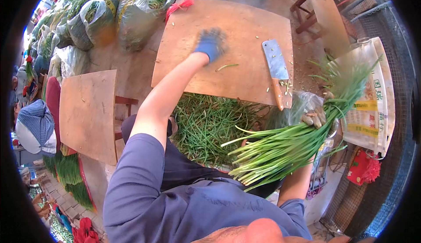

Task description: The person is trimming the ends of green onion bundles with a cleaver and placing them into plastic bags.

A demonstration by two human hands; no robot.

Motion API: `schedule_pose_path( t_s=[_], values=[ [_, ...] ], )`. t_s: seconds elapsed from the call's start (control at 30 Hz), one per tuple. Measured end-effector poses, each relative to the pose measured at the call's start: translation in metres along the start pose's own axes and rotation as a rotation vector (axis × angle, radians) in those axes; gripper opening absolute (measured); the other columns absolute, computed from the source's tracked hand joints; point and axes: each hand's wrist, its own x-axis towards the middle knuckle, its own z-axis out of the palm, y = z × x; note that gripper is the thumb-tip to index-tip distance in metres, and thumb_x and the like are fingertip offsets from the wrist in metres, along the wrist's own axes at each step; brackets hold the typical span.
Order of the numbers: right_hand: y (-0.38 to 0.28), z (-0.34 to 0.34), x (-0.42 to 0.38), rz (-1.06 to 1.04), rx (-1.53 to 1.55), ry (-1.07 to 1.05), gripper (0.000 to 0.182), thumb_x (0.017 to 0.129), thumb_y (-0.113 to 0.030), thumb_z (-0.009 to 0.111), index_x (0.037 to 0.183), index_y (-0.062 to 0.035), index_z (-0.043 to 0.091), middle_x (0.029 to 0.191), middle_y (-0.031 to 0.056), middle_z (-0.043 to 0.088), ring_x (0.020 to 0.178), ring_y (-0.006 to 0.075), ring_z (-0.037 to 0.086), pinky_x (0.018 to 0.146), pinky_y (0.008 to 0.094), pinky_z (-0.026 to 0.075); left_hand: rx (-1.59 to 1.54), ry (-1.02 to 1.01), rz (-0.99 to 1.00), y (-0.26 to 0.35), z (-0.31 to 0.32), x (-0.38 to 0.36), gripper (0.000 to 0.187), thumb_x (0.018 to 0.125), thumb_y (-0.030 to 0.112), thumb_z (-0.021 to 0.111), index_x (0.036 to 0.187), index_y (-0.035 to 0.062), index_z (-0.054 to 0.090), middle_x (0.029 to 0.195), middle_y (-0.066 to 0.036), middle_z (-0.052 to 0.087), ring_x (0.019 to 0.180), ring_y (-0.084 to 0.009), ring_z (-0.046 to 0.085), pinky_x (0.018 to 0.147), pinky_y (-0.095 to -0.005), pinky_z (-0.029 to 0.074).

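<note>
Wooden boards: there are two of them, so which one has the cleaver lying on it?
The larger board ahead, under the gloved left hand, bears the cleaver; the smaller board beside it is bare.

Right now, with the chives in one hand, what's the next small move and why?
Probably lay the chive bunch from the right hand onto the wooden board: the gloved left hand is over its nearly bare surface, and the cleaver lies on the board's right side.

Slate-blue short-sleeved shirt, sleeves ending above the elbows, over dark trousers. Left hand [211, 44] wears a blue knit glove; right hand [316, 117] a grubby, worn work glove.
</note>
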Motion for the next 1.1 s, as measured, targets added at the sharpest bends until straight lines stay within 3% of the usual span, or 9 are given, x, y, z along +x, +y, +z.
schedule_pose_path(
  t_s=[0.17,0.23,0.37,0.43,0.53,0.63,0.77,0.9,1.1],
  values=[
    [0.039,0.033,0.073,0.185,0.017,-0.095,0.057,0.096,-0.032,0.057,0.144,-0.0059,0.041,0.088,-0.0001,0.057,0.081,0.0136,0.057,0.084,0.0367,0.047,-0.732,-0.133,0.897,0.1,-0.026,-0.127,0.053,0.093,0.033,0.063,0.14,0.0124,0.052,0.142,-0.014,0.053,0.13,-0.0326,0.05,0.113,-0.0465,0.035],
    [0.061,0.03,0.103,0.271,0.03,-0.097,0.057,0.096,-0.031,0.057,0.144,-0.0053,0.041,0.089,0.0023,0.059,0.082,0.0153,0.06,0.084,0.0387,0.052,-0.653,-0.588,0.767,0.085,-0.051,-0.157,0.05,0.093,0.028,0.065,0.139,0.0122,0.053,0.131,-0.015,0.061,0.119,-0.0308,0.06,0.106,-0.0416,0.045],
    [0.119,0.052,0.154,0.381,-0.188,0.054,0.06,0.093,-0.032,0.06,0.144,-0.0053,0.042,0.083,0.0047,0.062,0.077,0.0193,0.065,0.082,0.0413,0.057,-1.016,-0.023,-0.024,-0.015,-0.023,-0.154,0.052,0.1,0.043,0.052,0.14,0.0098,0.052,0.127,-0.015,0.064,0.105,-0.0247,0.066,0.094,-0.0379,0.052],
    [0.143,0.06,0.178,0.426,-0.405,0.06,0.059,0.091,-0.036,0.063,0.139,-0.0053,0.048,0.095,0.0102,0.068,0.081,0.0238,0.069,0.081,0.0439,0.059,-2.002,-0.152,-0.514,-0.022,-0.075,-0.143,0.059,0.102,0.052,0.041,0.144,0.011,0.048,0.128,-0.013,0.063,0.103,-0.0223,0.065,0.093,-0.0388,0.052],
    [0.181,0.008,0.232,0.584,-0.521,0.034,0.053,0.092,-0.037,0.062,0.135,-0.0068,0.055,0.102,0.0112,0.071,0.085,0.026,0.071,0.081,0.0443,0.059,-2.145,-0.271,-0.477,-0.016,-0.107,-0.151,0.062,0.102,0.055,0.038,0.147,0.0127,0.045,0.127,-0.009,0.061,0.108,-0.0203,0.061,0.097,-0.0398,0.05],
    [0.195,-0.082,0.259,0.561,-1.351,0.391,0.054,0.092,-0.04,0.067,0.132,-0.0057,0.056,0.115,0.0086,0.067,0.099,0.0174,0.063,0.088,0.0333,0.051,-1.92,-0.376,-0.77,-0.011,-0.078,-0.154,0.06,0.102,0.053,0.039,0.146,0.0128,0.047,0.125,-0.006,0.06,0.112,-0.0156,0.057,0.099,-0.037,0.047],
    [0.142,-0.09,0.209,0.092,-1.186,0.549,0.034,0.098,-0.034,0.06,0.127,-0.0143,0.061,0.122,0.0,0.064,0.105,0.0113,0.06,0.09,0.0258,0.047,-1.459,-0.228,-0.367,-0.013,-0.047,-0.186,0.05,0.1,0.04,0.054,0.144,0.0138,0.05,0.121,-0.004,0.063,0.099,-0.01,0.058,0.09,-0.0325,0.048],
    [0.108,-0.164,0.145,-0.098,-1.548,0.339,0.051,0.097,-0.038,0.061,0.135,-0.0058,0.052,0.131,0.0087,0.059,0.118,0.0247,0.057,0.102,0.0358,0.043,-1.501,-0.165,-0.9,-0.012,-0.04,-0.193,0.054,0.101,0.038,0.055,0.147,0.0112,0.045,0.131,-0.01,0.06,0.113,-0.0183,0.058,0.095,-0.0339,0.047],
    [0.158,-0.093,0.081,-0.192,-2.461,0.226,0.072,0.091,-0.057,0.058,0.135,-0.0007,0.051,0.132,0.0276,0.056,0.122,0.0416,0.053,0.107,0.0464,0.04,-0.86,0.051,-0.806,0.006,-0.04,-0.174,0.098,0.083,0.07,0.06,0.155,0.0113,0.026,0.144,-0.027,0.045,0.13,-0.0387,0.048,0.107,-0.0458,0.04]
  ],
)
